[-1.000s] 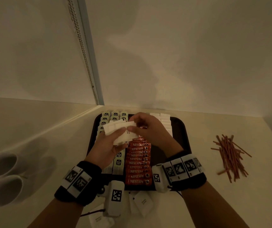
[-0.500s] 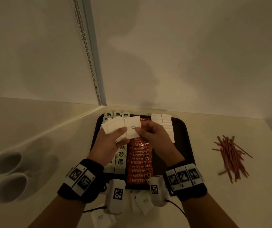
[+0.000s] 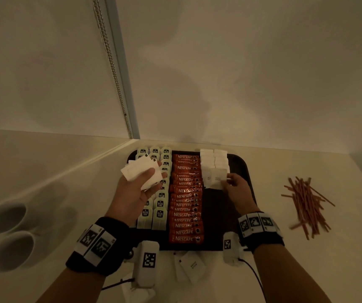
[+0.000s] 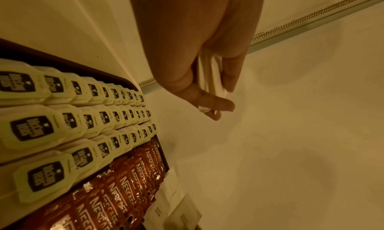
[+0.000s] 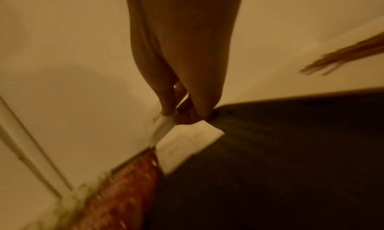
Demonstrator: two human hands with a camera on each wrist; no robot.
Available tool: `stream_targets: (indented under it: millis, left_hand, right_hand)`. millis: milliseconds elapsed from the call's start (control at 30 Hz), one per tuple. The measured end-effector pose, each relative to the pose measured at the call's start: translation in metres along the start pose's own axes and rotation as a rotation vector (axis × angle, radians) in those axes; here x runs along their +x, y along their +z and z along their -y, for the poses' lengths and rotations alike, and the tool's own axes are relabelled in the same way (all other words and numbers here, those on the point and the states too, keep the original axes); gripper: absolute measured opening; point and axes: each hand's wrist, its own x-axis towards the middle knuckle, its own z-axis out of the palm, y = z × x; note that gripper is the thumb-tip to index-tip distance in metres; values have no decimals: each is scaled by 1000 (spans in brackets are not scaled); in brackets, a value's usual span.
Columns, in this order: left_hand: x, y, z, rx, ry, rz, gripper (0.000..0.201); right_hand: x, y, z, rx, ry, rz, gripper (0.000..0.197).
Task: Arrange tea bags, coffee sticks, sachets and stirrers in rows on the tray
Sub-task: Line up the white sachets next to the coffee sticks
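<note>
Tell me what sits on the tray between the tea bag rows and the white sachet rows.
In the head view, a column of red Nescafe coffee sticks fills that stretch.

"NESCAFE" on coffee sticks (image 3: pixel 186 197), tea-bag labels unreadable

**Dim, warm light with soft focus**

All three views are dim and yellow-brown. In the head view, broad soft shadows fall on the wall (image 3: pixel 186 88) and across the left of the surface (image 3: pixel 51 193), where two cups (image 3: pixel 9 235) look smeared. Wide-angle bending curves the straight lines. The left wrist view is fairly sharp on the tea bags (image 4: pixel 62 118). The right wrist view is blurred throughout, the stirrers (image 5: pixel 349 59) streaked.
</note>
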Motion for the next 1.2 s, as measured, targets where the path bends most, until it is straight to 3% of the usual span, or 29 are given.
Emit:
stream_targets:
  millis: [200,400,767,833,933,1033,1100,1200]
  left_hand:
    - [0,1,2,-174,-108,-8,35]
    - [0,0,2,-302,-148,-3,43]
    - [1,-2,3,-195,-149,-26,41]
    - [2,1,3,-158,-120,-61,34]
    - [3,6,2,-90,-80,-94,25]
    - [3,9,3,3,-55,-67,26]
    - [3,13,3,77,-33,-50,28]
    - [2,17,4,134,5,-32,27]
  right_hand:
    - [8,12,-22,-74,117,-36,23]
    - [14,21,-15,-123,125,-72,31]
    - [10,32,-10,-294,54,-165,27]
    - [5,31,2,-272,-20,-168,29]
    - [-18,32,44,-82,-209,-40,22]
    - [-47,38,87,116,-344,286,21]
    - [-60,43,105,133,-405,428,25]
    - [-67,49,118,6,-546,434,24]
